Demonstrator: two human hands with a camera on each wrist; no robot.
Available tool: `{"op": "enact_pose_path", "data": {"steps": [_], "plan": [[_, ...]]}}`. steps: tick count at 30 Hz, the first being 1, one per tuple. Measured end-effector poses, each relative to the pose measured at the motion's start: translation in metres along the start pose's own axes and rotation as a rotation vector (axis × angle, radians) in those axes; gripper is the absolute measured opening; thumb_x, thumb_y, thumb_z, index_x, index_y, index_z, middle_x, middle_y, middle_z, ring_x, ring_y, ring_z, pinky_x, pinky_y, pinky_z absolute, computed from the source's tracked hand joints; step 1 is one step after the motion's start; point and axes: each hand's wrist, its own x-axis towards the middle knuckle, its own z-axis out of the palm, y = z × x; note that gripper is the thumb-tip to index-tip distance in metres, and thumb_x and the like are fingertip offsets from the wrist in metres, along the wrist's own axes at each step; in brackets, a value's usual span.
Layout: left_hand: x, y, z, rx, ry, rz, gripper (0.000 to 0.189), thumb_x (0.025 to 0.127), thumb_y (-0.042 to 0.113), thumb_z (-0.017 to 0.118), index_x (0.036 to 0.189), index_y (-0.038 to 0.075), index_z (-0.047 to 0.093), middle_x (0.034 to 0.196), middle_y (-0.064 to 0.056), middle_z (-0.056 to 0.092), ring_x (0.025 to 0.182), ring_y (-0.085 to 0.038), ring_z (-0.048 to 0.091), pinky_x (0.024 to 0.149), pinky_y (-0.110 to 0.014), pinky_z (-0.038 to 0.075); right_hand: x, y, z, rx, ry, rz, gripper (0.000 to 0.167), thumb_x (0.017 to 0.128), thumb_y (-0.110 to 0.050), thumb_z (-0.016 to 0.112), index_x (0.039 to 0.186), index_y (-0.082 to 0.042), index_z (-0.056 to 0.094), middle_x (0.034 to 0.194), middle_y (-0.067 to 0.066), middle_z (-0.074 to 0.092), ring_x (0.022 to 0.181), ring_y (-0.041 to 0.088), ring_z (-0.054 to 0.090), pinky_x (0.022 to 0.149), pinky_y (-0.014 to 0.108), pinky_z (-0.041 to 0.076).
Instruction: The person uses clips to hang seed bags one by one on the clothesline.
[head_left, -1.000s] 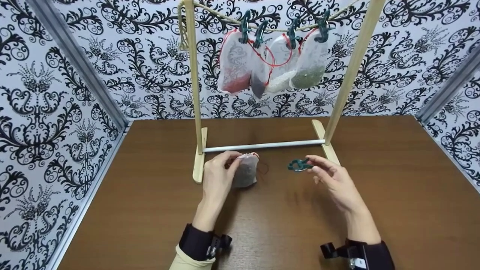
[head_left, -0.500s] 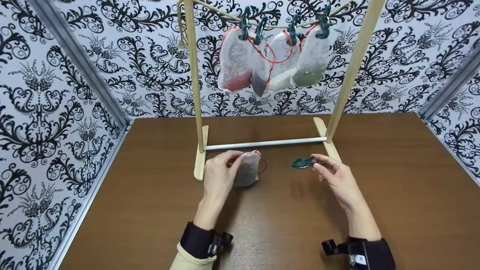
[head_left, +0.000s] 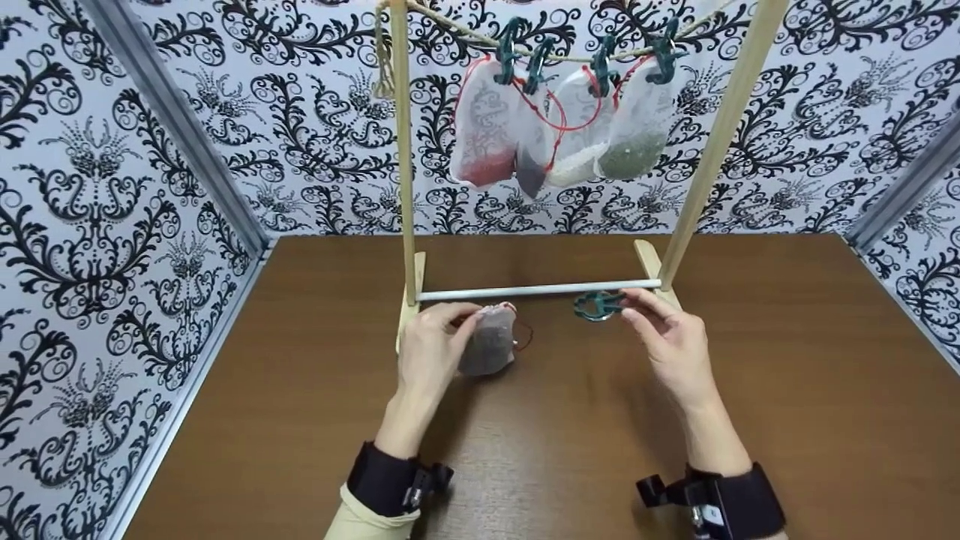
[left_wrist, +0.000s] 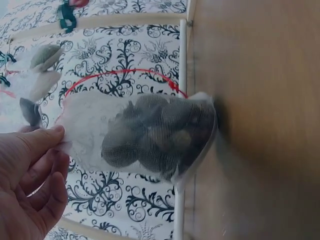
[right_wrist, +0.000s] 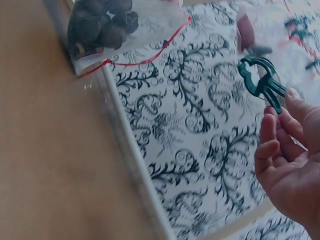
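My left hand (head_left: pixel 433 349) pinches the top edge of a white mesh drawstring bag (head_left: pixel 491 341) between thumb and fingers. Dark round lumps fill the lower part of the bag (left_wrist: pixel 150 132), and its red cord (left_wrist: pixel 127 71) hangs in a loop. To the right, my right hand (head_left: pixel 670 345) pinches a dark green spring clamp (head_left: pixel 598 305) by its handles. The clamp's jaws (right_wrist: pixel 257 75) point left, toward the bag, with nothing between them. A gap of table width separates clamp and bag in the head view.
A wooden rack (head_left: pixel 407 165) with a white lower bar (head_left: pixel 540 289) stands behind my hands. From its rope (head_left: pixel 465 31) hang several mesh bags, including one with red contents (head_left: pixel 487 161), each under green clamps (head_left: pixel 508 51). Patterned cloth walls (head_left: pixel 150 150) enclose the brown table (head_left: pixel 570 450).
My right hand has moved forward with the clamp, which now sits nearer the white bar. The left hand still holds the mesh bag in nearly the same place. The head view has shifted slightly.
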Motion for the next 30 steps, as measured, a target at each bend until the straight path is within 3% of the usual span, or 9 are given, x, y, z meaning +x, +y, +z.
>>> {"op": "enact_pose_path", "data": {"steps": [4,7,10,14,18,24,30], "plan": [[0.015,-0.001,-0.012,-0.001,0.006,0.045,0.009,0.087,0.021,0.077,0.091,0.013,0.08,0.085,-0.002,0.079,0.073,-0.015,0.074,0.066,-0.031,0.059,0.019,-0.022,0.008,-0.032,-0.016,-0.199,0.024,0.088,0.004,0.069,0.11,0.014,0.068,0.099,-0.01,0.075,0.082,0.004,0.068,0.074,0.013,0.056],[0.033,0.002,-0.025,-0.009,0.017,0.072,0.012,0.087,0.02,0.077,0.093,0.01,0.079,0.088,-0.007,0.079,0.074,-0.019,0.075,0.069,-0.031,0.061,0.036,-0.045,0.015,-0.094,-0.023,-0.336,0.02,0.086,0.005,0.071,0.106,0.007,0.073,0.099,0.003,0.077,0.078,0.003,0.066,0.068,0.014,0.053],[0.051,0.008,-0.04,-0.008,0.026,0.087,0.013,0.088,0.018,0.075,0.094,0.007,0.077,0.09,-0.01,0.078,0.074,-0.021,0.074,0.067,-0.028,0.061,0.055,-0.07,0.022,-0.153,-0.019,-0.438,0.018,0.083,0.006,0.073,0.101,0.004,0.075,0.097,0.016,0.077,0.081,0.001,0.067,0.071,0.014,0.054],[0.075,0.015,-0.063,0.039,0.055,0.144,0.014,0.09,0.018,0.074,0.092,0.004,0.076,0.085,-0.013,0.077,0.067,-0.021,0.072,0.059,-0.026,0.059,0.078,-0.102,0.031,-0.187,-0.017,-0.503,0.016,0.082,0.003,0.075,0.098,0.002,0.076,0.099,0.02,0.076,0.083,-0.001,0.067,0.076,0.014,0.054],[0.099,0.023,-0.085,0.096,0.092,0.197,0.014,0.091,0.016,0.072,0.089,0.002,0.074,0.079,-0.013,0.075,0.062,-0.022,0.068,0.056,-0.027,0.057,0.098,-0.132,0.041,-0.238,0.009,-0.546,0.016,0.082,-0.006,0.078,0.097,-0.002,0.078,0.097,0.016,0.078,0.077,-0.001,0.056,0.073,0.016,0.045],[0.13,0.042,-0.114,0.138,0.169,0.151,0.016,0.093,0.014,0.067,0.085,0.001,0.07,0.083,-0.016,0.073,0.069,-0.028,0.067,0.061,-0.032,0.057,0.121,-0.173,0.057,-0.345,0.066,-0.619,0.018,0.084,-0.022,0.077,0.095,-0.009,0.078,0.095,0.007,0.079,0.075,0.0,0.046,0.083,0.02,0.033],[0.161,0.06,-0.122,0.158,0.239,0.134,0.025,0.097,0.02,0.064,0.085,-0.002,0.067,0.086,-0.017,0.069,0.07,-0.03,0.067,0.064,-0.035,0.058,0.144,-0.196,0.071,-0.366,0.112,-0.645,0.019,0.084,-0.03,0.076,0.094,-0.015,0.079,0.097,0.002,0.079,0.077,-0.005,0.046,0.086,0.018,0.031]]}}
